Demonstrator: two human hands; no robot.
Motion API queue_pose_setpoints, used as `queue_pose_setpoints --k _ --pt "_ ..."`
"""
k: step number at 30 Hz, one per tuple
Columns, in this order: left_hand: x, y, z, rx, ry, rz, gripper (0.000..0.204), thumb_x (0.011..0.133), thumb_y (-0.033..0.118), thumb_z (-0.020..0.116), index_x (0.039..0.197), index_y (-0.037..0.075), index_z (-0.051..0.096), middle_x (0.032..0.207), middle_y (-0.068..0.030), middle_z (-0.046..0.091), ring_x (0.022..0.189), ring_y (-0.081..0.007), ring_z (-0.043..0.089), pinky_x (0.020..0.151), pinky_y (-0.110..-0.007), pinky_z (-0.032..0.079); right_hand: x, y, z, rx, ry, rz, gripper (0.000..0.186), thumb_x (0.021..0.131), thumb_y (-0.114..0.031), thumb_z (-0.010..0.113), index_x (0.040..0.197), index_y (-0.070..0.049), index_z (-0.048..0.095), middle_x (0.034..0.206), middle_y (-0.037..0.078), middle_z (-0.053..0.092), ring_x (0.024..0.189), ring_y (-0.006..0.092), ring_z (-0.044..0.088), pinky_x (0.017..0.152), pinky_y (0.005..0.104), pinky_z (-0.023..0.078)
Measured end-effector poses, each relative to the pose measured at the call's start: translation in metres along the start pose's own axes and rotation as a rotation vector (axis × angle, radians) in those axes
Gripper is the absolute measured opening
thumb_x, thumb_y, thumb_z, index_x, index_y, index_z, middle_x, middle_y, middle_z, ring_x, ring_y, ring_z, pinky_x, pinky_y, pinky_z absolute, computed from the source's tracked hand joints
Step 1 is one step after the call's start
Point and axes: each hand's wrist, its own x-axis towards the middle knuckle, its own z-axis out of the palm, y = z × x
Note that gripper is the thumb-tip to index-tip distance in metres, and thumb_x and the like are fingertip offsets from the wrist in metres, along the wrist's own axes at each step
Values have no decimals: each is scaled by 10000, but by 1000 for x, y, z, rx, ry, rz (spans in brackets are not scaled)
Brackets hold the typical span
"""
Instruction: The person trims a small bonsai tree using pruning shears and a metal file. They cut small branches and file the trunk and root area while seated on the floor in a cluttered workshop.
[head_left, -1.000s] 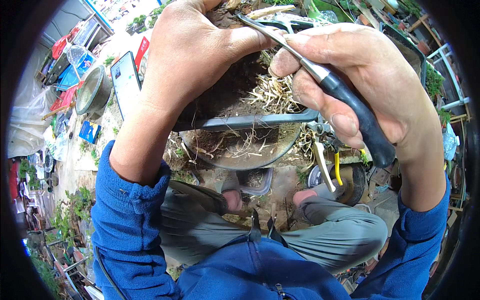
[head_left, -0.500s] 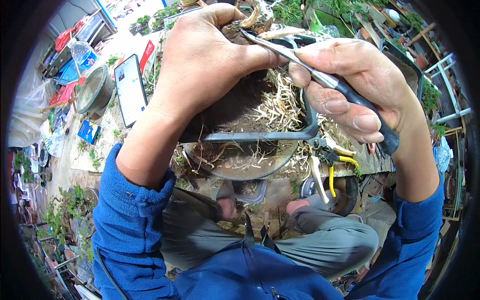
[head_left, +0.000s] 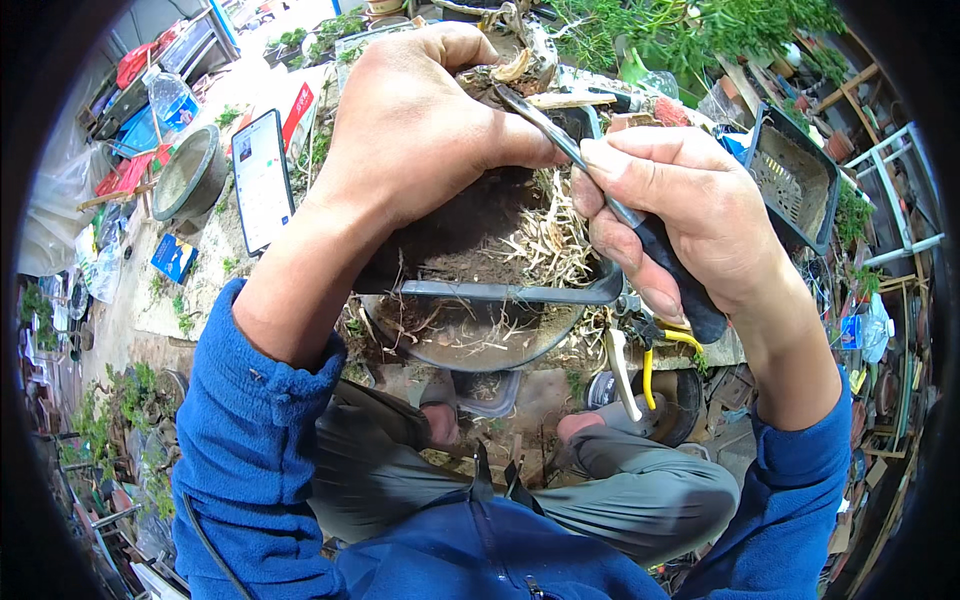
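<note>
Our left hand [head_left: 420, 130] closed its grip on the dark root ball with pale roots [head_left: 510, 235] above the grey tray [head_left: 500, 292]; our right hand [head_left: 690, 215] gripped tightly the black-handled metal tool [head_left: 640, 225], its tip at the roots.

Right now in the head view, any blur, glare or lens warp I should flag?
Head view: even daylight, no hard shadows; the phone screen and the pale ground at the upper left are washed out. Strong fisheye: black corners, and the dark tray rim bows. The left hand, the right hand and the tool are sharp; clutter near the rim is squeezed and soft.
</note>
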Motion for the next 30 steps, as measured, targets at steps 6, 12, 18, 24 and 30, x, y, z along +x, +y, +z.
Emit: queue_pose_setpoints --k 6,12,18,24,30 --pt "1 -1 3 -25 13 43 366 617 199 898 918 24 785 793 -44 743 694 -97 662 681 -267 540 3 16 2 -73 27 -136 329 1084 -247 539 959 34 655 676 67 601 386 105 499 378 223 387" --pt "2 1 0 23 7 -7 375 615 239 905 899 27 782 781 -55 741 682 -114 666 690 -281 546 0 20 8 -279 147 -357 311 1089 -218 534 950 33 654 646 45 594 406 81 496 411 213 381" --pt "-4 6 -3 206 22 50 468 630 319 916 966 24 778 896 -121 759 805 -182 721 787 -311 567 -16 20 0 -779 178 -587 195 1051 -134 581 964 -5 698 657 13 621 480 80 571 476 242 442" --pt "-19 3 -1 -65 118 65 613 672 233 921 1197 -9 718 1033 -127 770 922 -167 725 878 -303 566 -51 43 -4 25 340 -328 288 1089 -196 523 1072 52 668 700 61 623 475 94 556 469 216 443" --pt "-37 19 15 -404 285 -110 729 783 17 833 1411 -43 468 1248 -203 662 1043 -204 698 890 -290 585 -39 73 22 110 537 -158 219 990 -115 695 1142 34 644 715 7 607 485 70 552 441 209 422"
